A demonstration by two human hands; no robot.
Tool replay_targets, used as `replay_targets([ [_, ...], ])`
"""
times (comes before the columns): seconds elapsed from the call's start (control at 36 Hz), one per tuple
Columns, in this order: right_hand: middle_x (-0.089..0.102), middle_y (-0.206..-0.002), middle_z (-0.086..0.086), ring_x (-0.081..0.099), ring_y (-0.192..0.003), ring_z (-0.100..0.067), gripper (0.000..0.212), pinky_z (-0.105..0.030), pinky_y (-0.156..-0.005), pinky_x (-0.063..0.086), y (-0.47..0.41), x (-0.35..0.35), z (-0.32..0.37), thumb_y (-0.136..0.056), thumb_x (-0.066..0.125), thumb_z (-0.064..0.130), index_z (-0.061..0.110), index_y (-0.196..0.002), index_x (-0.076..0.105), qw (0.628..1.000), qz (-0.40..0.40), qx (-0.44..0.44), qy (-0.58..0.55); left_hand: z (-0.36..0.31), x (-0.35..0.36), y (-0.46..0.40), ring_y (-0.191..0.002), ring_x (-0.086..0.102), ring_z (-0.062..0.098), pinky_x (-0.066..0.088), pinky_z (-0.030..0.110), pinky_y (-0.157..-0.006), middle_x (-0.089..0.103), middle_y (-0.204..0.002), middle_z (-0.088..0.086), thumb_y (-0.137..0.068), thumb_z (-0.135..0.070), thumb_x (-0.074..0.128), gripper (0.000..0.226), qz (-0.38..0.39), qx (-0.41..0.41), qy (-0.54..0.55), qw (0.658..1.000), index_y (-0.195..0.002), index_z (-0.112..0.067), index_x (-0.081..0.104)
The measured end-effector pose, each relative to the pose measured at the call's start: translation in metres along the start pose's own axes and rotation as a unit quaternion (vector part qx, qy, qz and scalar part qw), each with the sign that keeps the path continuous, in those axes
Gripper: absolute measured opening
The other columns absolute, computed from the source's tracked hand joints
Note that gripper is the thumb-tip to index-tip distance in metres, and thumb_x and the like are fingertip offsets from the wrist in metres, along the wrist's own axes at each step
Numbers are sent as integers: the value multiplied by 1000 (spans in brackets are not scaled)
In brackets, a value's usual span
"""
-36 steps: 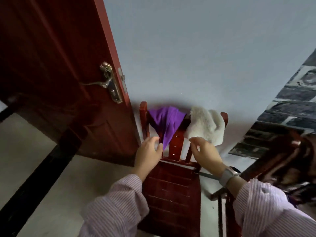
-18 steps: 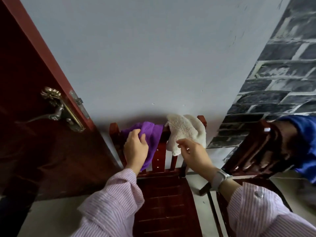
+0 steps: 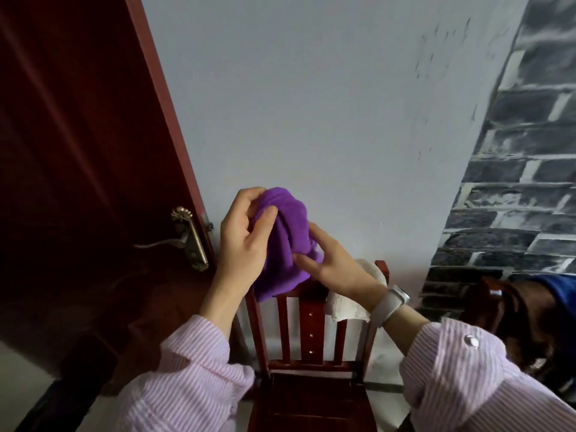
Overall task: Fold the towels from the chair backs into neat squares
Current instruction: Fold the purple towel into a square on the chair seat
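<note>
From the head camera, the left hand (image 3: pixel 246 241) holds the purple towel (image 3: pixel 285 244) up in front of the wall, above the top rail of the chair (image 3: pixel 311 322), with its thumb and fingers curled round the bunched top of the cloth. Holding it high lets the rest of the towel hang free, which probably helps in finding an edge. The right hand (image 3: pixel 338 263) lies against the towel's lower right side, its fingers fairly straight and reaching into the folds, seemingly feeling for a corner to spread the cloth; I cannot tell whether it pinches anything. The two hands are close together, both on the same towel. The white towel (image 3: pixel 347 308) is draped over the right end of the chair back, partly hidden by the right wrist, not yet taken. No fold has begun: the purple towel is a crumpled bundle.
</note>
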State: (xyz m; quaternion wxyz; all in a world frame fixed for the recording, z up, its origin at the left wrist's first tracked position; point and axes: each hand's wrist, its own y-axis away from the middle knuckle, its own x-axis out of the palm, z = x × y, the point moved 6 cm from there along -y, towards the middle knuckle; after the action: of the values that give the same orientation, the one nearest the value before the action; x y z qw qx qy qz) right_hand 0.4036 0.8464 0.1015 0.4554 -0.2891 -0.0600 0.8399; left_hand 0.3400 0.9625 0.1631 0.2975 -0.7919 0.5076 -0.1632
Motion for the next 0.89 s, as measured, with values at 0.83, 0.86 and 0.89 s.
replay_targets([
  [0.83, 49, -70, 11, 45, -61, 6, 19, -11, -61, 36, 259, 58, -137, -69, 62, 18, 25, -73, 45, 950, 70, 303, -7, 116, 1, 246, -71, 65, 15, 46, 24, -70, 71, -80, 13, -85, -14, 63, 21, 81, -291, -251, 919, -99, -1, 70],
  [0.86, 49, -71, 11, 45, -63, 5, 18, -11, -62, 36, 255, 54, -136, -66, 59, 22, 26, -72, 43, 954, 56, 294, 11, 119, 5, 242, -62, 64, 12, 48, 24, -66, 70, -74, 13, -87, -14, 60, 21, 90, -313, -223, 919, -101, -1, 69],
  [0.89, 49, -73, 10, 45, -66, 2, 19, -13, -65, 36, 253, 51, -136, -65, 58, 25, 28, -71, 40, 957, 44, 283, 36, 124, 9, 238, -55, 62, 8, 51, 25, -64, 68, -70, 9, -89, -13, 56, 20, 98, -345, -177, 917, -101, -3, 68],
])
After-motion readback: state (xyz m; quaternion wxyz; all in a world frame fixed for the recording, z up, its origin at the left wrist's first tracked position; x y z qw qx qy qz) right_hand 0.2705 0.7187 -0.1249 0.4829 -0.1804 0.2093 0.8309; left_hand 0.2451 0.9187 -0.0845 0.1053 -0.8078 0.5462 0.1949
